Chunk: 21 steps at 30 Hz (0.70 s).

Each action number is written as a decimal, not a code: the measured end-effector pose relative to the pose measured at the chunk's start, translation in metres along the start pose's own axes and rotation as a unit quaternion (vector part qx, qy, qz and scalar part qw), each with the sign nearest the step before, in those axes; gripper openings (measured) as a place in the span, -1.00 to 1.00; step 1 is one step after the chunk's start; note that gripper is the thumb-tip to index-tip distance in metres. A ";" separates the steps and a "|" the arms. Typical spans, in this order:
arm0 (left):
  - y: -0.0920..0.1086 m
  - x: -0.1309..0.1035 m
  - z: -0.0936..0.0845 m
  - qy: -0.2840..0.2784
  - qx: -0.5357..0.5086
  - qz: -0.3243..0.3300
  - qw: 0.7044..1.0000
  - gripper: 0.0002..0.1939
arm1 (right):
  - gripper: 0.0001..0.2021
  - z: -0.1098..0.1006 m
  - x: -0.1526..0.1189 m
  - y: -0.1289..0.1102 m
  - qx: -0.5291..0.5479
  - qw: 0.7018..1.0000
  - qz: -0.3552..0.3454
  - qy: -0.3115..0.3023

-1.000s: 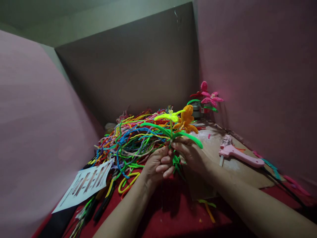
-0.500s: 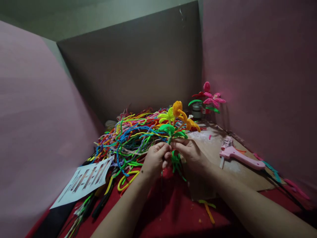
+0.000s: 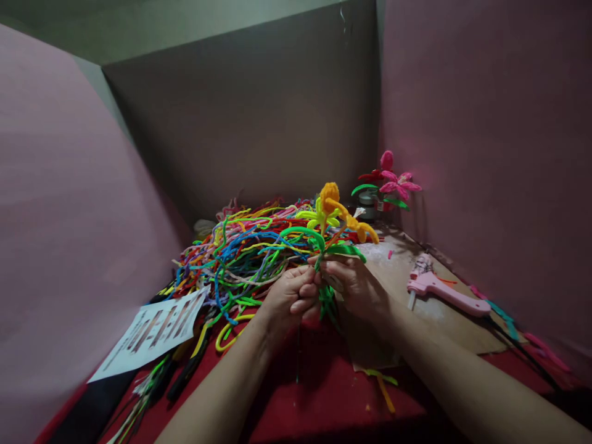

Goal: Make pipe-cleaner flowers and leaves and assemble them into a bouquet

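Note:
A pipe-cleaner flower bunch (image 3: 330, 203) with orange and yellow-green blooms stands upright between my hands. Its green leaves (image 3: 345, 250) spread out just above my fingers. My left hand (image 3: 298, 290) is closed, its fingers curled and pinching the green stem from the left. From the right, my right hand (image 3: 349, 280) grips the same stem with thumb and fingers, close against my left fingertips. More green pieces (image 3: 327, 301) hang below the hands, partly hidden by them.
Behind the hands lies a pile of coloured pipe cleaners (image 3: 250, 246). A pink glue gun (image 3: 446, 293) rests on a board (image 3: 416, 333) at right. A printed sheet (image 3: 152, 333) and pliers (image 3: 189, 370) are at left. Pink flowers (image 3: 400, 185) stand behind.
The bunch has turned a little between my hands, and its green leaves now spread wider. The whole view has shifted slightly.

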<state>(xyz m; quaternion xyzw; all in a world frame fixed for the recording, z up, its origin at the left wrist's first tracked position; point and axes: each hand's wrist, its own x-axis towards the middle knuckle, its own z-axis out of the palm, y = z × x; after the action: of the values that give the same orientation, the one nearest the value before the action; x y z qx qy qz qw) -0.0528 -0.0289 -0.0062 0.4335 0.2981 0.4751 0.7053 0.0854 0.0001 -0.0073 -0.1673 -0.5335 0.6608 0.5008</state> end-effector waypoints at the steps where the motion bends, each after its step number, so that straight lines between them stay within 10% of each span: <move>1: 0.002 -0.001 0.000 -0.005 0.018 -0.006 1.000 -0.78 | -0.86 0.002 -0.002 -0.003 -0.007 1.000 -0.007 0.001; 4: 0.005 -0.003 0.005 0.045 0.190 0.043 0.980 -0.74 | -0.86 0.006 -0.005 -0.008 -0.031 0.999 -0.026 0.034; 10: -0.005 -0.003 0.013 0.194 0.520 0.256 0.791 -0.88 | -0.87 0.006 -0.005 -0.006 -0.070 0.991 -0.060 0.094; 17: 0.005 -0.006 0.014 0.130 0.256 0.119 0.950 -0.77 | -0.88 0.001 0.001 0.000 -0.097 0.994 -0.052 0.017; 21: 0.009 -0.006 0.008 0.031 0.100 0.068 0.992 -0.80 | -0.87 0.003 -0.001 -0.009 -0.054 0.998 -0.023 0.009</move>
<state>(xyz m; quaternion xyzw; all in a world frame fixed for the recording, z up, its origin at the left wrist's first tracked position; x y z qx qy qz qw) -0.0517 -0.0357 0.0052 0.5062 0.3359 0.5030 0.6148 0.0879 -0.0031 0.0012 -0.1873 -0.5677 0.6178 0.5108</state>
